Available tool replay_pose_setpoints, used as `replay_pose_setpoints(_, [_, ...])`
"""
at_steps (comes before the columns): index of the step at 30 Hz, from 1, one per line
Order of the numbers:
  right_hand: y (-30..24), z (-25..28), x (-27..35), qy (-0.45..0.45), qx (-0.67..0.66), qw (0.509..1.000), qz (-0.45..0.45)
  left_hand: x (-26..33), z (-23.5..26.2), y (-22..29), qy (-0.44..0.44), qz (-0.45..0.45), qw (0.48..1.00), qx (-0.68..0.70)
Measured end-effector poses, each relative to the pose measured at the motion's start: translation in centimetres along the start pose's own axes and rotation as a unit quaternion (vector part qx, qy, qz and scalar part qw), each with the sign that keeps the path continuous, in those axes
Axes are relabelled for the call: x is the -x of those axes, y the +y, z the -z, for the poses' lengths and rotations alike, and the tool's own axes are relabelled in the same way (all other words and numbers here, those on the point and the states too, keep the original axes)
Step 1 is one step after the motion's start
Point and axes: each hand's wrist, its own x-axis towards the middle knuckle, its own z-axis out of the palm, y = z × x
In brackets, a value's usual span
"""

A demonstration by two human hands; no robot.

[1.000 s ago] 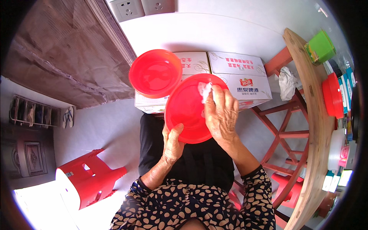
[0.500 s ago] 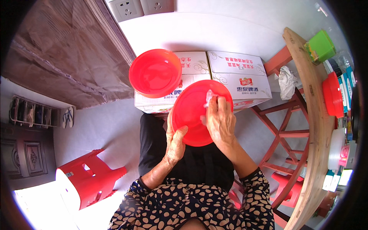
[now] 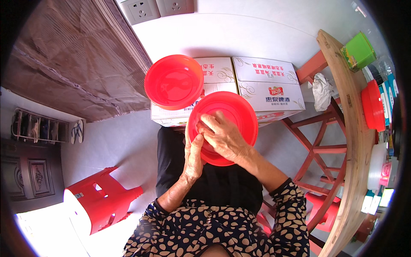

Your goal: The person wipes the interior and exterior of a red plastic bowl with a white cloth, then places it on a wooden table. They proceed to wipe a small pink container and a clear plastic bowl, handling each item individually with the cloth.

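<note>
A round red plastic bowl (image 3: 247, 122) is tilted toward me above my lap. My left hand (image 3: 194, 156) is closed on its left rim, thumb over the edge and fingers behind. Inside the bowl, my right hand (image 3: 226, 139) presses with bent fingers near the left wall, close to my left thumb. The crumpled whitish cloth in that hand is almost wholly covered by the fingers now. Beyond, a second red bowl (image 3: 154, 83) stands on the white cardboard boxes (image 3: 254, 96).
A wooden table (image 3: 352, 113) with a green container (image 3: 359, 49) and a red basin (image 3: 373, 106) runs along the right. Below it is a reddish wooden frame (image 3: 327, 149), with a white rag (image 3: 321, 92) nearby. A red stool (image 3: 102, 199) lies tipped at left.
My right hand has moved left across the bowl, from its right side to the left wall, and the cloth has gone under the fingers. My left hand keeps its hold.
</note>
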Motion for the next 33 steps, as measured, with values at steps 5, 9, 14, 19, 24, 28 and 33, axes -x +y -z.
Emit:
replay_pose_setpoints(5, [3.4,3.1,-1.5,0.021,0.168,0.982,0.088,-0.4,0.3,0.9,-0.035,-0.015,0.998,-0.054])
replay_pose_setpoints(9, [4.4,4.1,0.0,0.023,0.216,0.976,0.025,-0.6,0.5,0.5,-0.013,-0.067,0.997,-0.033])
replay_pose_setpoints(14, [2.4,3.7,3.4,-0.064,0.152,0.981,-0.106,-0.6,-0.1,0.1,0.008,-0.08,0.997,-0.02])
replay_pose_setpoints(19, [-0.9,3.9,5.0,-0.085,0.065,0.985,-0.134,-0.7,0.8,-0.2,0.011,-0.081,0.996,-0.046])
replay_pose_setpoints(24, [1.3,4.3,5.9,-0.12,0.053,0.986,-0.098,-0.6,0.7,-0.1,-0.024,-0.076,0.995,-0.055])
replay_pose_setpoints(28, [3.6,4.6,4.0,-0.028,0.197,0.978,-0.058,-0.4,0.4,0.0,-0.04,-0.08,0.992,-0.09])
replay_pose_setpoints(33, [3.4,3.8,3.2,-0.002,0.232,0.971,-0.064,-0.7,-0.5,0.2,-0.017,-0.11,0.993,-0.049])
